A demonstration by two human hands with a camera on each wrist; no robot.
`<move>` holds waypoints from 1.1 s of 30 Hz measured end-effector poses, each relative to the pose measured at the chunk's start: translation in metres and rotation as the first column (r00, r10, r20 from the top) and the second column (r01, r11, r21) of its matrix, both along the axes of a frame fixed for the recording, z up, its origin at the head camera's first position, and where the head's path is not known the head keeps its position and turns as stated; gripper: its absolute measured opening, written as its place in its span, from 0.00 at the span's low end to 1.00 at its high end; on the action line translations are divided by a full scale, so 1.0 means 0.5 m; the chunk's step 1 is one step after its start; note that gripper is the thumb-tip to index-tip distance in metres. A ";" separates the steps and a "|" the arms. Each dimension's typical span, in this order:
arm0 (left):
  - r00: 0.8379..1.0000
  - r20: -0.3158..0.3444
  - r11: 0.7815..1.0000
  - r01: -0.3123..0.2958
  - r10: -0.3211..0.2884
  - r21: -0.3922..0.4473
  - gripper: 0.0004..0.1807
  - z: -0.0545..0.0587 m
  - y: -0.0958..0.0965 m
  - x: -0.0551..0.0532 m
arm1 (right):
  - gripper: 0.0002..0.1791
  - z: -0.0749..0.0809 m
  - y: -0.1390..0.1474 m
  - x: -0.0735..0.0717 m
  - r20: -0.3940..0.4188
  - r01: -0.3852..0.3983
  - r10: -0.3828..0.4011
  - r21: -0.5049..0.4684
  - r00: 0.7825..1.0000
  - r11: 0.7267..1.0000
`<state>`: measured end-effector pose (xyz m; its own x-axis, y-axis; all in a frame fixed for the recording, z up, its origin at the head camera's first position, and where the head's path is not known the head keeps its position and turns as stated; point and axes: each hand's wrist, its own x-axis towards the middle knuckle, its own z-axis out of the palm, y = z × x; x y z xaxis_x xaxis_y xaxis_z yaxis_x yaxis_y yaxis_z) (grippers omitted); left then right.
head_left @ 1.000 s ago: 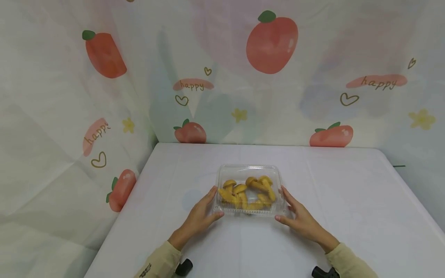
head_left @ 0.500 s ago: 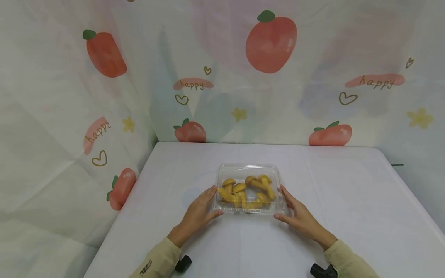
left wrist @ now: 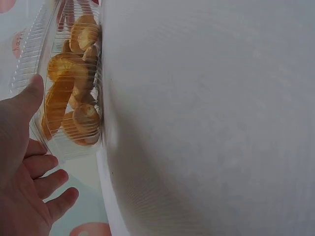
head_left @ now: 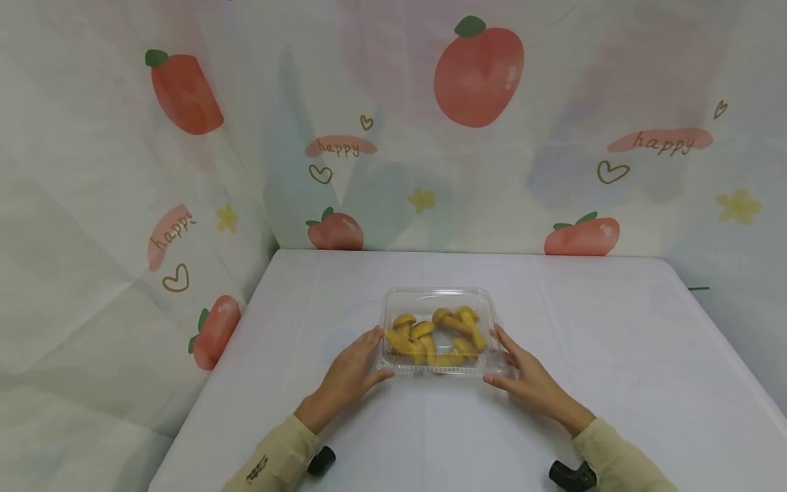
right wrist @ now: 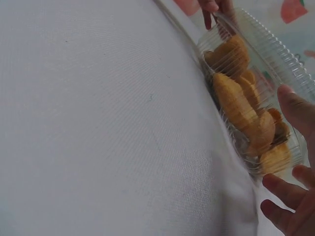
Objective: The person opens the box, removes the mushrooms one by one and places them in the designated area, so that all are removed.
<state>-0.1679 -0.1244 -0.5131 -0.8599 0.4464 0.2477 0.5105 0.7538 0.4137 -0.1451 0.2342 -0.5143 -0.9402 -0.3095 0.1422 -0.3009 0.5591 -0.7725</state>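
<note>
A clear plastic clamshell box (head_left: 439, 298) with its lid down sits on the white table. Several yellow-brown mushrooms (head_left: 423, 329) lie inside it, tumbled in different directions. At the box's left end, my left hand (head_left: 346, 371) holds the near corner, thumb in front and fingers along the side. My right hand (head_left: 535, 386) holds the opposite end in the same way. In the left wrist view, the lower fingers (left wrist: 50, 184) spread loosely away from the box. The right wrist view shows the right thumb (right wrist: 295, 108) across the box's front.
The white tablecloth (head_left: 295, 301) covers the table, which meets a printed fabric backdrop (head_left: 510, 178) at the back and left. Black wrist devices (head_left: 322, 461) sit by the beige sleeves (head_left: 279, 451).
The whole head view has shifted slightly upward. Both hands keep their places at the ends of the box, and the mushrooms lie as before.
</note>
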 end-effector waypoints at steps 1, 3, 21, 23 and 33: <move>1.000 -0.022 1.000 0.005 -0.006 -0.010 0.46 0.001 0.000 -0.001 | 0.54 0.000 0.000 -0.002 0.001 -0.001 0.001 -0.001 1.000 1.000; 0.999 -0.044 1.000 0.010 -0.011 -0.027 0.46 0.002 -0.001 -0.003 | 0.54 -0.001 0.000 -0.005 0.001 -0.005 0.005 -0.009 1.000 1.000; 0.999 0.048 0.999 0.013 -0.015 0.048 0.46 0.005 0.003 0.003 | 0.53 -0.006 0.003 -0.012 0.031 -0.061 0.065 -0.123 0.997 0.990; 0.999 0.041 0.998 0.006 -0.009 0.059 0.46 0.005 0.004 0.002 | 0.53 -0.005 0.002 -0.012 0.024 -0.068 0.072 -0.128 0.997 0.989; 0.950 0.304 0.938 -0.045 -0.066 0.344 0.44 -0.006 0.004 -0.002 | 0.53 -0.015 0.001 -0.013 0.013 -0.088 0.092 -0.189 0.996 0.978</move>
